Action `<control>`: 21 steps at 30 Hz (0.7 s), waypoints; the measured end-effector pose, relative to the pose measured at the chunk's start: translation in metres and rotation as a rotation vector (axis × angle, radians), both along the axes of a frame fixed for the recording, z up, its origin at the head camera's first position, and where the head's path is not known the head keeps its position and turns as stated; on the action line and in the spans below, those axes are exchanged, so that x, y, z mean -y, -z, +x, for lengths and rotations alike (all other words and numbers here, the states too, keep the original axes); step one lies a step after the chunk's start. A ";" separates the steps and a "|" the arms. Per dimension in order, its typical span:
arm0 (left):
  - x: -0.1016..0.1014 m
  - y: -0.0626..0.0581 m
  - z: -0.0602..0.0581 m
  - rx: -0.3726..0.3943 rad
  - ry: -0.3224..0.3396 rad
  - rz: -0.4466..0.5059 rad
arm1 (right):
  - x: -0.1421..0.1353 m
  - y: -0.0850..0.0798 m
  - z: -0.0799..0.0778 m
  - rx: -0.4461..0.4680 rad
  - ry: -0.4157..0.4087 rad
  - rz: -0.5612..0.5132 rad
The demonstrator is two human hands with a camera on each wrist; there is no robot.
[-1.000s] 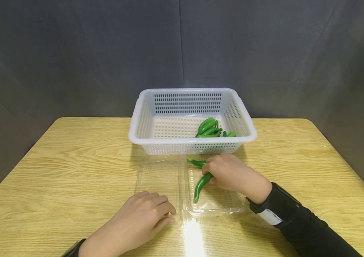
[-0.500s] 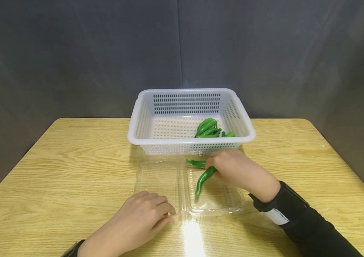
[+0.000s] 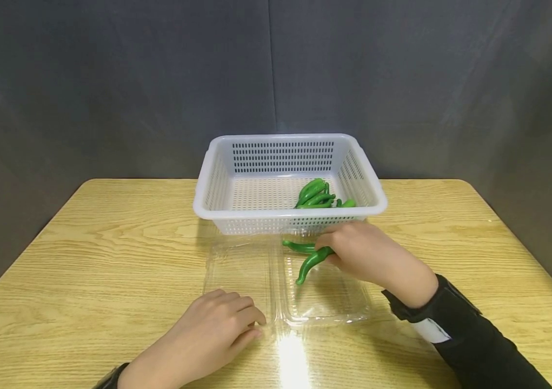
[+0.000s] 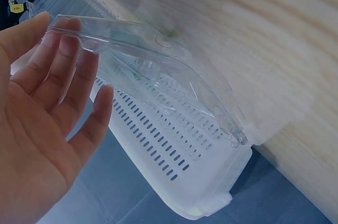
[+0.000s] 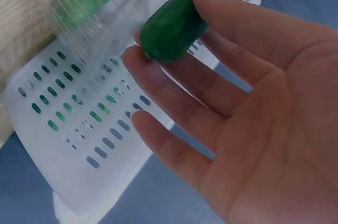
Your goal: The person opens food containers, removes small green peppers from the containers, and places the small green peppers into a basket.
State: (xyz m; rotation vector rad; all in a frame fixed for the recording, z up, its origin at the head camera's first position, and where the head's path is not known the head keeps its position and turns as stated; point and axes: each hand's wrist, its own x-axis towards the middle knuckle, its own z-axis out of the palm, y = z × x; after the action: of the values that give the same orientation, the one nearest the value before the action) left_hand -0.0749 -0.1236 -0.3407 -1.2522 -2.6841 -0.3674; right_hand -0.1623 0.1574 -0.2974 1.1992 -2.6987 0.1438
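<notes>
My right hand point(image 3: 360, 254) pinches a curved green chili pepper point(image 3: 311, 265) between thumb and fingers, over the right half of an open clear plastic clamshell container point(image 3: 321, 310). In the right wrist view, the rounded end of this pepper point(image 5: 171, 36) sticks out past the fingertips. A second green chili pepper point(image 3: 297, 247) lies along the far side of that container half, partly behind the held one. At the near edge of the left half, my left hand point(image 3: 219, 324) holds the rim between thumb and fingertips. The left wrist view shows its fingertips seen through the clear plastic point(image 4: 137, 36).
Just behind the container stands a white slotted basket point(image 3: 290, 213). Several green peppers point(image 3: 316, 194) lie heaped in its right side. Everything is on a wood-grain table point(image 3: 86, 259), with a dark grey curtain point(image 3: 159, 81) behind it.
My right hand has moved slightly away from me and to the right, carrying the pepper toward the one lying in the container. The left hand has stayed in place.
</notes>
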 end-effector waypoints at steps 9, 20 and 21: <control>0.000 0.000 -0.001 0.001 0.004 0.002 | -0.001 -0.009 0.009 0.000 0.007 -0.017; 0.000 0.001 -0.001 0.000 0.006 0.003 | -0.004 -0.022 0.016 -0.026 0.007 -0.060; 0.000 0.001 -0.001 -0.001 0.007 0.005 | -0.004 -0.023 0.017 -0.025 0.014 -0.063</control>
State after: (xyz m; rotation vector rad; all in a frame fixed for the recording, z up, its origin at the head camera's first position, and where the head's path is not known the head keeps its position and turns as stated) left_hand -0.0758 -0.1239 -0.3418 -1.2609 -2.6764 -0.3738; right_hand -0.1454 0.1614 -0.2746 1.1567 -2.6592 0.2092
